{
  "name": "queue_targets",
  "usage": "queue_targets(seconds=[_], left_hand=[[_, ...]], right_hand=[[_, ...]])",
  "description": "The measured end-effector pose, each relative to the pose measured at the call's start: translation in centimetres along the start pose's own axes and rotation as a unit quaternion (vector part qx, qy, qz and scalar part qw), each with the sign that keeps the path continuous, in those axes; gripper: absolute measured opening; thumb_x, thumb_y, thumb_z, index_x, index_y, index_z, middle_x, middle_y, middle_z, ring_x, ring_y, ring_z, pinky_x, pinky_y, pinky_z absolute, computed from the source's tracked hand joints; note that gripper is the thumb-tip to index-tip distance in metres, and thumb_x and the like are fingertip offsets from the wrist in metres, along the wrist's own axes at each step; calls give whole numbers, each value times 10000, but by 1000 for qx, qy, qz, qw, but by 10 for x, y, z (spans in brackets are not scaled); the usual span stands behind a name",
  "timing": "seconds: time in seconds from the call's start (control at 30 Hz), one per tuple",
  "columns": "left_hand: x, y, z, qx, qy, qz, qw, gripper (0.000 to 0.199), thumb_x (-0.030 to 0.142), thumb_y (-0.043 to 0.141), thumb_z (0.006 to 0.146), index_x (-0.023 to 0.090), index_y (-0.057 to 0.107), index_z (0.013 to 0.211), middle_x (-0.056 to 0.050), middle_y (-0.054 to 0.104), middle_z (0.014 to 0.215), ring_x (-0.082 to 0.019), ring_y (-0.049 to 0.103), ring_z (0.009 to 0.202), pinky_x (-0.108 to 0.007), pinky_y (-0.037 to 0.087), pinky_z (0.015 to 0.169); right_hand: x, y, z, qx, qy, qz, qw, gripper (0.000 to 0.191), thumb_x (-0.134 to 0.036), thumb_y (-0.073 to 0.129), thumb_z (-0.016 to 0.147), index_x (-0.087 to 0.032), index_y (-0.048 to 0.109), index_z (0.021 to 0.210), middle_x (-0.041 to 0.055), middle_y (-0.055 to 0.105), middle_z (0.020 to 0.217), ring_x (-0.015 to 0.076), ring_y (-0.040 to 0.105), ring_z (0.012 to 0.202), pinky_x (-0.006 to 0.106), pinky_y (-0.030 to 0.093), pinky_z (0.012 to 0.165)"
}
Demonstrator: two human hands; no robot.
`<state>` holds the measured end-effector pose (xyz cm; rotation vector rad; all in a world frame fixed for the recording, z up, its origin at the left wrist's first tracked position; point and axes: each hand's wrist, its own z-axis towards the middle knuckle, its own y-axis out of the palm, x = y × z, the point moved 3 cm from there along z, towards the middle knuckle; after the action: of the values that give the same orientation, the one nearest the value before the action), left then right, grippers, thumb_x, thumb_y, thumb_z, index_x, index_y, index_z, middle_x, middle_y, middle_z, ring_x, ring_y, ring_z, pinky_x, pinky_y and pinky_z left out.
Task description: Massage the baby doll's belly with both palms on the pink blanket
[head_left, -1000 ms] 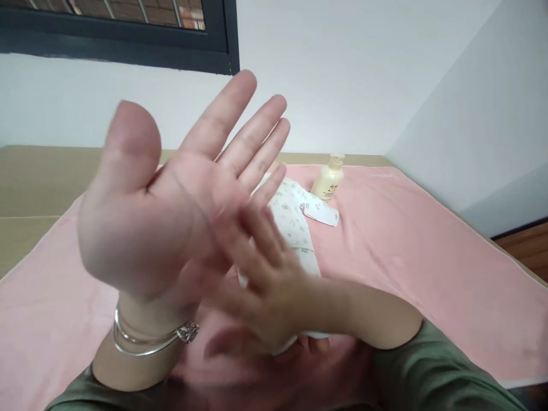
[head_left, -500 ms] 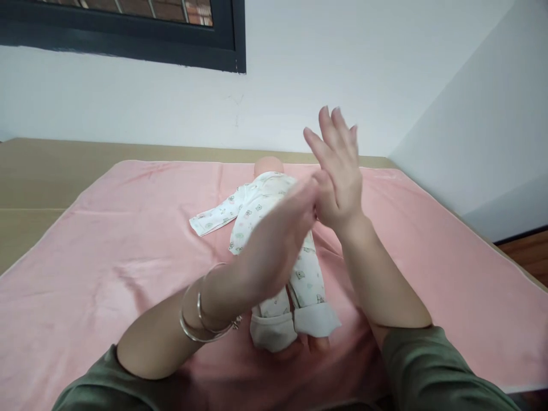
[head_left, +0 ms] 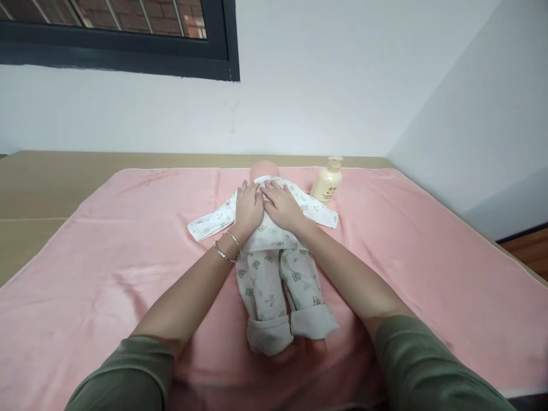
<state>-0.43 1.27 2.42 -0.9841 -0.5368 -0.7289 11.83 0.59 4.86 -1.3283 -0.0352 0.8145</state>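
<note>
A baby doll (head_left: 264, 169) lies on a pink sheet, its head toward the wall and its feet toward me. It wears a white printed top (head_left: 269, 235) and matching trousers (head_left: 268, 285) with turned-up cuffs. My left hand (head_left: 249, 208) rests flat on the upper part of the top, fingers pointing away from me. Beside it, my right hand (head_left: 282, 206) lies flat on the same garment, angled toward the left hand, and the two touch or nearly touch. Both hands are open and hold nothing. The doll's face is not visible.
A cream pump bottle (head_left: 327, 181) stands just beyond the doll's right-hand sleeve. The pink sheet (head_left: 128, 257) covers most of a tan surface (head_left: 34, 188). White walls rise behind and to the right, with a dark-framed window (head_left: 229, 40) at upper left.
My hands were pressed together, raised above the doll and partly hiding it. They have come apart and down onto the doll's top. The bottle now shows.
</note>
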Motion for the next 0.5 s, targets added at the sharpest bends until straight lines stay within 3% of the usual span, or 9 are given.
queue_targets(seconds=[0.13,0.23,0.3,0.37,0.5], left_hand=[[-9,5,-2,15,22,12,1000,446,274,392,964,155,607,1337,-134,599,1475,-299,449,1472,-542,296,1262],[-11,4,0,26,29,5,999,429,264,407,940,141,652,1270,-145,666,1372,-287,577,1326,-492,405,1197],[-12,3,0,35,31,-4,999,412,255,409,930,143,673,1226,-140,697,1309,-282,615,1249,-475,444,1156],[-13,3,0,40,28,-10,999,397,250,411,923,149,686,1191,-133,712,1272,-280,627,1213,-469,458,1134],[-17,4,-1,47,24,-12,999,393,228,395,917,148,692,1160,-132,725,1239,-266,635,1188,-448,462,1121]], right_hand=[[36,-9,11,-40,12,7,999,612,-451,327,1032,-225,357,1600,67,262,1696,274,156,1609,610,65,1294],[48,-17,10,-55,108,-28,992,716,-542,261,1039,-123,290,1619,143,228,1698,304,173,1602,593,99,1291],[39,-18,3,-47,177,-71,980,751,-529,232,1045,-17,305,1591,228,266,1671,351,228,1579,578,162,1278],[16,-13,-6,-29,190,-119,974,715,-438,232,1053,60,319,1557,293,308,1634,384,290,1548,542,219,1262],[-20,-1,-13,-15,50,-159,986,629,-287,338,1007,19,355,1557,256,279,1659,401,244,1561,547,196,1270]])
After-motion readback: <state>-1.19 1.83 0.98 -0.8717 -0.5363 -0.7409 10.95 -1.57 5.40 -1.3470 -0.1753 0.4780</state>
